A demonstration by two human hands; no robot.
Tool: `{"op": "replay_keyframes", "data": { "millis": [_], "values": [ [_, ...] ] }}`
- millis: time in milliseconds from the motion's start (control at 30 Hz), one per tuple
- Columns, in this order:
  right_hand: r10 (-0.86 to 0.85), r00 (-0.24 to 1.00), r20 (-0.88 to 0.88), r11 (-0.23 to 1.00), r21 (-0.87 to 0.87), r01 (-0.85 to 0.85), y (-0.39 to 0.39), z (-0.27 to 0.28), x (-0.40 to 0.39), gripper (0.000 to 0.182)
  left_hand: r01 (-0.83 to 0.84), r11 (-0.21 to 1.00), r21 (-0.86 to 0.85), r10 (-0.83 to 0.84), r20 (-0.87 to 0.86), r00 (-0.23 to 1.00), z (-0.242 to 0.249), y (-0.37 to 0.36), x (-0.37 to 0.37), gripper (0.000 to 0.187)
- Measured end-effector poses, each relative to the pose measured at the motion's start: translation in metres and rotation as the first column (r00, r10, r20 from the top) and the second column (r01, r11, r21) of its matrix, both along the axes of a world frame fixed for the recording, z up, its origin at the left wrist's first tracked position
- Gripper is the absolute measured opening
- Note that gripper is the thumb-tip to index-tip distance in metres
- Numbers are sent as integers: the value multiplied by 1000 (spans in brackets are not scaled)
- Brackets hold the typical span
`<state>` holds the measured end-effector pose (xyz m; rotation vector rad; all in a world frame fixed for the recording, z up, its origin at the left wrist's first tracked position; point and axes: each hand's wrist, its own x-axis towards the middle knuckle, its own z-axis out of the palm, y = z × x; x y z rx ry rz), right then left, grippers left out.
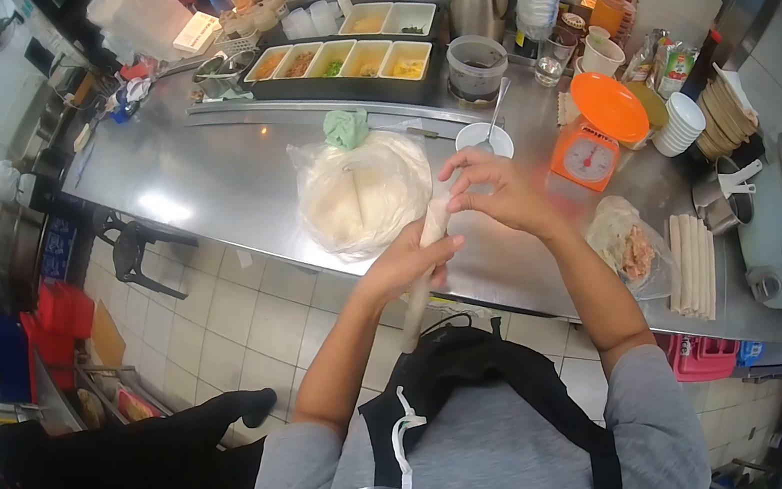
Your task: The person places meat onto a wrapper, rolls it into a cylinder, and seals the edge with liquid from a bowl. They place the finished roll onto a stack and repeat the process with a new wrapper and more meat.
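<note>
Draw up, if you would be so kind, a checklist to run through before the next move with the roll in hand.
1. Left hand wrapped around the roll: ok.
2. Right hand by the roll's upper end: ok; firm contact there, cannot tell.
3. Roll's lower end over the table: not ok; it shows past the front edge, against the floor.
4. Bowl near the right hand, with the spoon in it: ok.
5. Finished look of the held roll, ends included: cannot tell; fingers hide part of it.
6. Other rolls lying side by side: ok.
</note>
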<state>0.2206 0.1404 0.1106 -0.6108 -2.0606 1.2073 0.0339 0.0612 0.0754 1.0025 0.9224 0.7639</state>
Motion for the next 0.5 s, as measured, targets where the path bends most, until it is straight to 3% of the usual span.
{"op": "replay_keyframes", "data": {
  "millis": [33,100,200,267,333,367,433,500],
  "values": [
    [-21,1000,21,998,55,20,-1,3,0,7,-2,1000,-2,2,1,1000,-2,-3,2,21],
    [-24,1000,0,994,109,24,-9,10,-6,7,-177,957,229,203,-93,975,-5,-7,9,26],
    [-85,992,-94,984,147,98,-25,23,-13,8,-248,893,376,329,-167,930,1,-12,15,23],
    [-144,976,-166,978,129,166,-35,20,-12,7,-288,898,332,359,-175,917,5,-11,15,22],
    [-360,896,-262,816,377,438,-44,7,-8,16,-329,897,295,391,-179,903,7,-8,15,22],
    [-357,896,-265,813,384,437,-51,5,-10,16,-351,877,329,413,-140,900,6,-6,16,20],
    [-438,859,-265,614,610,501,-64,1,-19,21,-370,855,363,430,-100,897,7,-5,21,18],
    [-471,851,-230,580,646,496,-63,3,-21,23,-432,828,357,448,40,893,11,-5,30,13]
  ]
}}
